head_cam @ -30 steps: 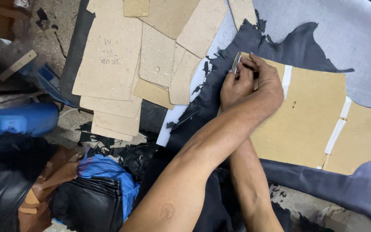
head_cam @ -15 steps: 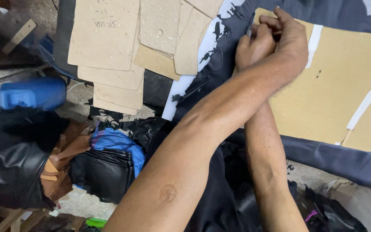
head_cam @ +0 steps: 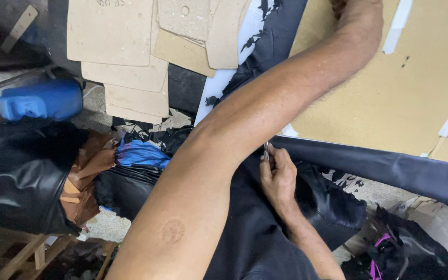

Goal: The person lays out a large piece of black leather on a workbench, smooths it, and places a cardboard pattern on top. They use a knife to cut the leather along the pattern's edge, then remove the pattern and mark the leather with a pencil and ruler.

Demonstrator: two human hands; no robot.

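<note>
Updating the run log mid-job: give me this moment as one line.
left hand: at tan pattern board, mostly cropped | right hand: grip shut on thin metal tool by dark leather sheet edge

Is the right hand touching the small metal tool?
Touching. The head view shows the right hand pinching the thin metal tool between its fingertips, just below the dark sheet's edge.

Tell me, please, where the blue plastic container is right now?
In the head view, the blue plastic container lies at the left edge, just below the stacked cardboard patterns and above the black leather heap.
</note>
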